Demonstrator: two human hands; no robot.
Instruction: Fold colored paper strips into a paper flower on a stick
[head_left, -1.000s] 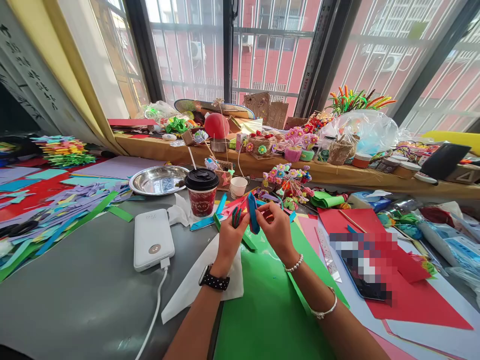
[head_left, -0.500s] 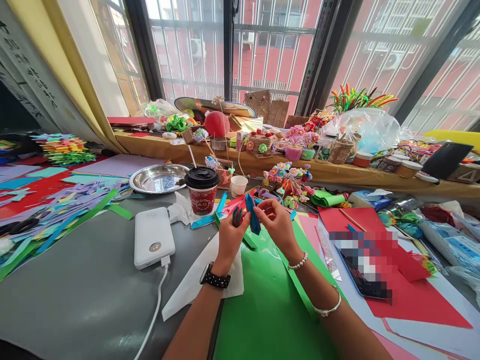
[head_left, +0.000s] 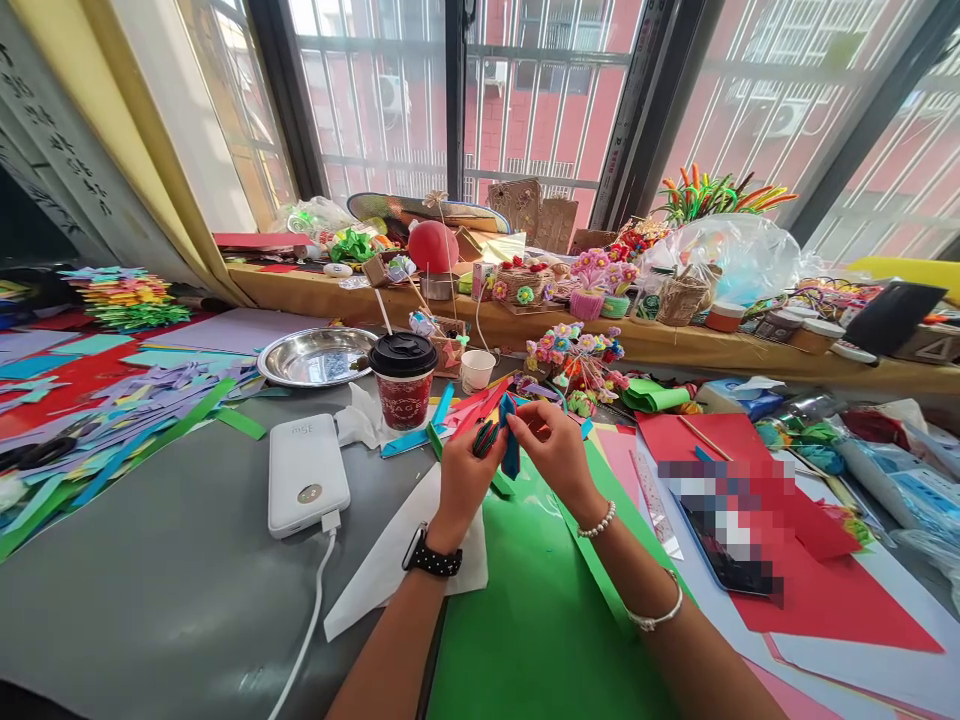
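The left hand (head_left: pixel 461 478) pinches a small bundle of folded papers (head_left: pixel 484 438). The right hand (head_left: pixel 556 452) pinches a blue paper strip (head_left: pixel 510 440), maybe folded, above the green sheet (head_left: pixel 536 610).

Looked like a paper-craft workshop or hobby studio. Grey worktop (head_left: pixel 172 590) was strewn with cut paper strips (head_left: pixel 112 420) in purple, green and blue, and with large green (head_left: pixel 525 620) and red sheets (head_left: pixel 817 590). Window ledge (head_left: pixel 375 300) was crowded with finished handmade flowers (head_left: pixel 577 350), small woven baskets (head_left: pixel 679 300) and a stack of folded coloured shapes (head_left: pixel 124 298). Was lit by tall barred windows (head_left: pixel 540 90) facing a red brick building.
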